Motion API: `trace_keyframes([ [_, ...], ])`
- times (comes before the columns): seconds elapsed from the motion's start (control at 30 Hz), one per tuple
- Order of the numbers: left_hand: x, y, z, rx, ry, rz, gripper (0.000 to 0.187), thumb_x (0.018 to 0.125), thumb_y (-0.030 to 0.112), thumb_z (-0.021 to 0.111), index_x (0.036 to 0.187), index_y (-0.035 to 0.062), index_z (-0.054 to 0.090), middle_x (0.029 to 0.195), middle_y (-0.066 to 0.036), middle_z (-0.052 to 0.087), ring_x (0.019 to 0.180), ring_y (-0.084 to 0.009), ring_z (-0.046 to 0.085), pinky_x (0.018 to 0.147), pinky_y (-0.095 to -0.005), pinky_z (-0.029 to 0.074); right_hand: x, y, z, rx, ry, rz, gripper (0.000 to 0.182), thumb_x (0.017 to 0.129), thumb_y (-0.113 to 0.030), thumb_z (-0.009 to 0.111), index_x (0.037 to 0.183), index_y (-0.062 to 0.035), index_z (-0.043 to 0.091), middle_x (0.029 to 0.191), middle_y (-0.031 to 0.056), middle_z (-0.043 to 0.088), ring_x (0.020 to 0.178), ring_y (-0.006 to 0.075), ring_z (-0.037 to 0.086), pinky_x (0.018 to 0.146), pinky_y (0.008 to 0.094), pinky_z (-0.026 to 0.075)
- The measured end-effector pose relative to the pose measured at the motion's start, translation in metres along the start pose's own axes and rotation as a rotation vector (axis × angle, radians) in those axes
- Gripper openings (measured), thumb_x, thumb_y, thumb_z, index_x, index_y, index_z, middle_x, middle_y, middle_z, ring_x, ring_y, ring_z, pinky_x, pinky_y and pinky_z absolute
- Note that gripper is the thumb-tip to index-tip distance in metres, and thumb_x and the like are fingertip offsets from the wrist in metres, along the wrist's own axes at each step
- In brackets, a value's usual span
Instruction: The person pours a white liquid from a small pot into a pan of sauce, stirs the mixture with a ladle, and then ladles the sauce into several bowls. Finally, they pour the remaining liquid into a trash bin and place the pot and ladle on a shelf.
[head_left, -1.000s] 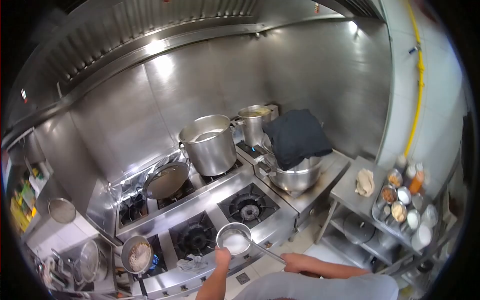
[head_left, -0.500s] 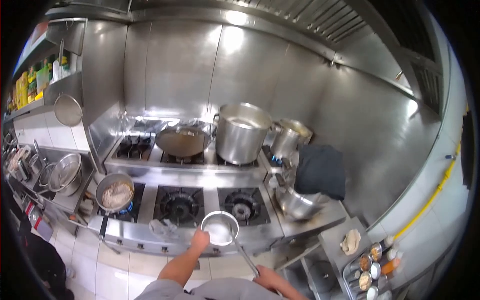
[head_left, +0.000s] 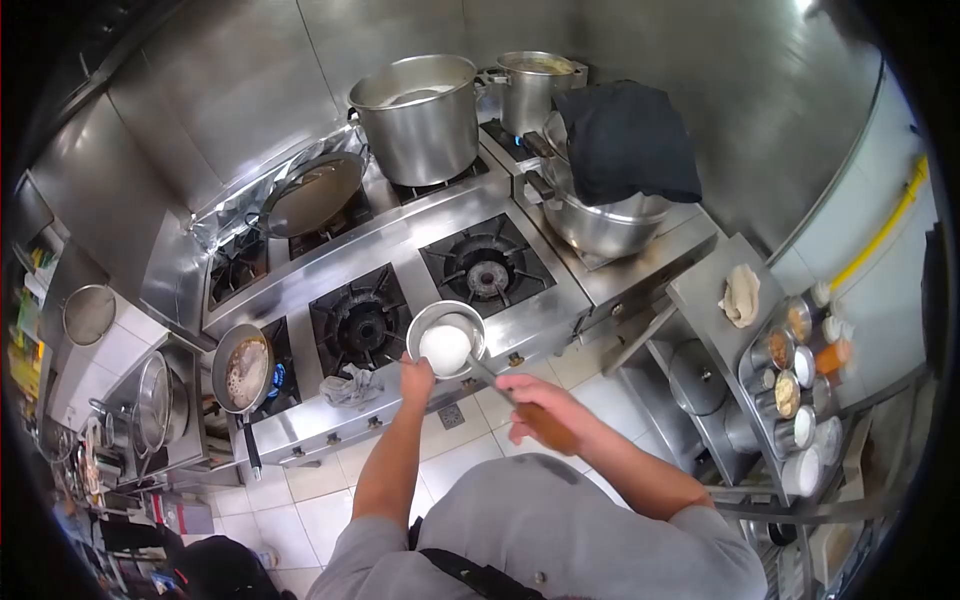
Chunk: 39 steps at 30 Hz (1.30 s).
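Held out over the stove's front edge is a metal saucepan (head_left: 421, 325) with a white substance (head_left: 446, 349) inside. At its left rim, my left hand (head_left: 417, 378) is closed on the pan's side. My right hand (head_left: 548, 414) is closed around a long-handled utensil (head_left: 490, 376) with a wooden grip, whose shaft meets the saucepan; whether it belongs to the pan is unclear. The front burners (head_left: 362, 325) lie just beyond. A crumpled cloth (head_left: 351, 387) rests on the stove edge, left of my left hand.
A frying pan (head_left: 243, 370) with food sits over a lit flame at the left. Behind stand a wok (head_left: 315, 197), a large stockpot (head_left: 415, 125) and a smaller pot (head_left: 533, 95). A black cloth (head_left: 625, 145) covers steel pots. Seasoning containers (head_left: 787, 395) stand right; a person in black (head_left: 228, 570) is lower left.
The view has tilted downward and turned. My right hand has come closer to the saucepan along the handle, and the wooden grip now shows. My left hand still holds the pan's side.
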<state>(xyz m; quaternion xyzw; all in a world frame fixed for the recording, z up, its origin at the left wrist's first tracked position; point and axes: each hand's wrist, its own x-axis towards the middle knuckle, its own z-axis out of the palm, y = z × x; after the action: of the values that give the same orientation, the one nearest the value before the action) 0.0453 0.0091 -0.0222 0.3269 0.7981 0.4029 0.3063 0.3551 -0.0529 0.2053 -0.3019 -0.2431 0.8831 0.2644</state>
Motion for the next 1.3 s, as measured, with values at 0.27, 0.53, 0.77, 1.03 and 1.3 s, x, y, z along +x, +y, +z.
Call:
trace_keyframes([
  [0.27, -0.003, 0.008, -0.008, 0.108, -0.014, 0.011, 0.046, 0.088, 0.019, 0.051, 0.129, -0.001, 0.052, 0.116, -0.031, 0.064, 0.109, -0.0461, 0.062, 0.093, -0.0493, 0.047, 0.013, 0.035, 0.009, -0.535, -0.263, -0.06, 0.04, 0.102, -0.031, 0.055, 0.133, -0.0063, 0.049, 0.091, 0.0035, 0.053, 0.069, 0.0112, 0.059, 0.064, 0.0289, 0.052],
  [0.53, -0.018, 0.025, -0.015, 0.045, -0.028, 0.047, 0.041, 0.088, 0.013, 0.048, 0.126, -0.0031, 0.052, 0.099, -0.025, 0.068, 0.078, -0.0337, 0.07, 0.061, -0.0417, 0.055, 0.096, 0.057, -0.13, -0.359, 0.251, -0.21, 0.021, 0.098, -0.019, 0.057, 0.108, -0.0003, 0.062, 0.089, 0.0042, 0.059, 0.061, 0.0147, 0.06, 0.054, 0.0305, 0.055],
  [0.77, -0.014, 0.02, -0.016, 0.05, -0.002, -0.072, 0.047, 0.089, 0.02, 0.052, 0.135, 0.01, 0.052, 0.102, -0.013, 0.067, 0.075, -0.0231, 0.069, 0.048, -0.035, 0.06, 0.218, 0.102, -0.248, -0.489, 0.619, 0.018, 0.033, 0.087, -0.022, 0.06, 0.108, 0.0028, 0.061, 0.094, 0.018, 0.066, 0.085, 0.0282, 0.068, 0.065, 0.0404, 0.059],
  [1.03, -0.021, 0.028, -0.025, 0.124, -0.045, -0.088, 0.047, 0.09, 0.019, 0.051, 0.134, 0.0057, 0.049, 0.105, -0.018, 0.067, 0.074, -0.0264, 0.07, 0.048, -0.0343, 0.06, 0.305, 0.149, -0.291, -0.888, 0.754, -0.253, 0.048, 0.086, -0.024, 0.061, 0.125, 0.0029, 0.053, 0.1, 0.0261, 0.068, 0.09, 0.0417, 0.067, 0.076, 0.0436, 0.055],
  [1.3, -0.022, 0.032, -0.023, 0.139, -0.007, -0.129, 0.043, 0.09, 0.02, 0.051, 0.131, 0.0068, 0.052, 0.097, -0.016, 0.068, 0.071, -0.0258, 0.069, 0.048, -0.0346, 0.06, 0.298, 0.125, -0.281, -0.85, 0.795, 0.005, 0.032, 0.084, -0.02, 0.065, 0.104, 0.004, 0.065, 0.101, 0.0253, 0.068, 0.094, 0.0376, 0.067, 0.077, 0.0434, 0.055],
])
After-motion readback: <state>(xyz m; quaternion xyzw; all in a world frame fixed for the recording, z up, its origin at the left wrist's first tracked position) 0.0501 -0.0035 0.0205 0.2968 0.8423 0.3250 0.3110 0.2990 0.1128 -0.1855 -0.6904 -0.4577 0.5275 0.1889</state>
